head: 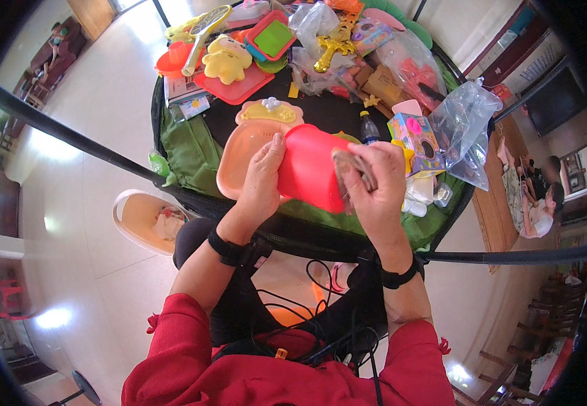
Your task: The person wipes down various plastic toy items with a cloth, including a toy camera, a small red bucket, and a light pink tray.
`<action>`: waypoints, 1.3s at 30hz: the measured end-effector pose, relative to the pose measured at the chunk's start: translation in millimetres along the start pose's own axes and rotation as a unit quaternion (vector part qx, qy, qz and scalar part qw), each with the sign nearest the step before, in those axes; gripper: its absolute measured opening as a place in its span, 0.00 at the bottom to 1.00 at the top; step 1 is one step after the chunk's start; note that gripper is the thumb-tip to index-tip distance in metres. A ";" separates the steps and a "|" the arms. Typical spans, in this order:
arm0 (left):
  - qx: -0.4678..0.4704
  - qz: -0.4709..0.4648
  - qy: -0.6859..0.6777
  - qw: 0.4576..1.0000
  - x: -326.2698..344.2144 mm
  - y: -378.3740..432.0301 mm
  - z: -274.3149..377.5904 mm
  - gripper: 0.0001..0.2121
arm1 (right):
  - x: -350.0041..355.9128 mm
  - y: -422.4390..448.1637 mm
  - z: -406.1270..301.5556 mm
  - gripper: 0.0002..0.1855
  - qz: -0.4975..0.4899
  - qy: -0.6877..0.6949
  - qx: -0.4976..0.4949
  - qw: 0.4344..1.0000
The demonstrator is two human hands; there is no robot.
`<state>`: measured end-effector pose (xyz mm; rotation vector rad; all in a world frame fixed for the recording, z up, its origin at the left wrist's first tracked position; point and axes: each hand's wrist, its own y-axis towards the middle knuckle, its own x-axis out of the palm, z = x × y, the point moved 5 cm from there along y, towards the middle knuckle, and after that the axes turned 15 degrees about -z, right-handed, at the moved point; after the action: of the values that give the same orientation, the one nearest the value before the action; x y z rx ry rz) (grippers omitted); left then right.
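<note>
My left hand (263,177) grips a red plastic cup-shaped container (310,167) by its left side, thumb up. At its right end, my right hand (379,188) pinches a folded brownish cloth (357,172) against the rim. The container is tilted on its side above the table. Behind my left hand lies a peach plastic tray (235,162) with a yellow, scalloped top part (268,114). To the right of my right hand stands a colourful toy box (415,144) with a yellow star, and a small dark bottle (368,129) with a yellow cap is behind it.
Toys crowd the far side of the round black-and-green surface: a yellow plush (226,60), a toy racket (206,33), a gold toy sword (333,48) and plastic bags (466,127). A peach bin (143,223) stands on the floor at left. Black cables (324,309) hang by my lap.
</note>
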<state>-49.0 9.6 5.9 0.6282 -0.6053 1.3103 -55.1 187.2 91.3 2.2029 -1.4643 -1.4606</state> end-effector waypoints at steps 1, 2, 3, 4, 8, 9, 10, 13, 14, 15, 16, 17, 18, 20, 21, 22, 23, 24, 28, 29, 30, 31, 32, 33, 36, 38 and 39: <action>-0.006 -0.008 -0.011 1.000 0.7 0.0 -1.2 0.21 | -4.1 1.1 3.7 0.14 0.038 -0.020 0.025 0.999; -0.006 -0.008 -0.011 1.000 0.3 0.7 -2.4 0.21 | -8.2 1.4 7.3 0.13 0.076 -0.041 0.049 0.995; -0.008 -0.001 -0.017 1.000 -1.5 1.8 -4.4 0.21 | -7.7 1.6 11.2 0.13 0.075 -0.041 0.049 0.995; -0.009 0.005 -0.022 1.000 -2.7 2.6 -5.5 0.21 | -9.5 -1.7 22.1 0.12 0.107 -0.013 0.094 0.990; -0.032 0.022 -0.058 0.998 -4.3 4.7 -6.9 0.22 | -12.6 -8.6 40.0 0.12 0.108 0.024 0.165 0.980; -0.025 0.026 -0.050 0.998 -5.5 3.9 -7.4 0.22 | -10.8 -7.7 38.9 0.12 0.075 0.012 0.174 0.982; -0.019 0.030 -0.042 0.999 -7.4 4.2 -7.6 0.21 | -9.4 -6.4 35.6 0.12 0.071 0.002 0.127 0.989; -0.028 0.031 -0.056 0.998 -15.6 7.0 -11.0 0.21 | -9.7 3.9 11.7 0.12 0.034 0.003 0.030 0.999; -0.028 0.032 -0.054 0.998 -16.7 6.4 -10.6 0.21 | -7.7 4.1 8.1 0.12 0.006 0.026 0.017 0.999; -0.021 0.023 -0.047 0.998 -15.6 5.3 -9.4 0.21 | -6.9 3.2 4.4 0.12 0.005 0.027 0.018 0.999; -0.013 0.014 -0.040 0.999 -15.0 4.6 -8.2 0.21 | -0.7 3.6 -1.5 0.12 -0.044 0.069 -0.005 0.997; -0.013 0.015 -0.040 0.999 -16.4 5.1 -7.5 0.21 | 4.6 3.4 -6.9 0.13 -0.092 0.110 -0.028 0.989; -0.011 0.027 -0.049 0.998 -19.4 5.9 -6.4 0.20 | 7.2 2.3 -10.1 0.13 -0.123 0.126 -0.036 0.984; -0.009 0.042 -0.058 0.997 -24.7 6.3 -4.1 0.20 | 9.3 -1.0 -9.8 0.12 -0.165 0.166 -0.018 0.972; -0.009 0.039 -0.073 0.996 -25.2 6.9 -2.4 0.20 | 10.0 -1.7 -9.6 0.11 -0.205 0.204 0.000 0.957; -0.009 0.037 -0.089 0.995 -25.9 6.9 -0.9 0.20 | 5.8 -0.2 -11.8 0.09 -0.225 0.229 0.021 0.947; -0.008 0.038 -0.088 0.995 -27.7 6.1 1.1 0.20 | 3.1 -1.0 -8.3 0.09 -0.225 0.230 0.020 0.947; -0.010 0.048 -0.097 0.994 -29.8 6.1 2.3 0.21 | 0.1 -2.2 -3.8 0.09 -0.244 0.214 0.018 0.946; 0.026 0.012 -0.095 0.995 -19.8 6.5 14.2 0.23 | -14.1 -6.0 15.6 0.09 -0.242 0.182 0.085 0.949; 0.026 0.011 -0.095 0.995 -21.9 7.6 13.9 0.23 | -18.8 -6.8 23.5 0.09 -0.219 0.127 0.111 0.961; 0.032 -0.004 -0.085 0.996 -23.8 8.9 13.2 0.24 | -22.3 -3.2 28.0 0.09 -0.173 0.091 0.061 0.979; 0.037 -0.020 -0.076 0.996 -24.3 9.5 12.9 0.25 | -21.5 -2.4 32.4 0.09 -0.172 0.091 0.062 0.979; 0.036 -0.020 -0.077 0.996 -24.9 9.0 11.8 0.25 | -27.3 -0.8 34.2 0.09 -0.115 0.063 0.063 0.989; 0.029 -0.029 -0.057 0.998 -23.4 9.0 11.5 0.25 | -32.6 -1.0 35.2 0.09 -0.058 0.034 0.064 0.996; -0.014 -0.027 -0.054 0.998 -28.7 8.7 3.2 0.25 | -31.9 1.4 31.6 0.09 -0.033 0.052 0.048 0.997; -0.049 -0.016 -0.070 0.996 -32.2 7.3 -2.6 0.25 | -28.7 2.1 25.2 0.09 -0.028 0.048 0.021 0.998; -0.059 -0.012 -0.071 0.996 -30.6 6.5 -3.0 0.24 | -23.8 0.1 26.9 0.10 -0.042 0.079 0.051 0.995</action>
<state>-60.1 -8.1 -17.7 0.6326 -0.7846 1.2044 -77.2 215.5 92.4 2.4062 -1.4422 -1.2267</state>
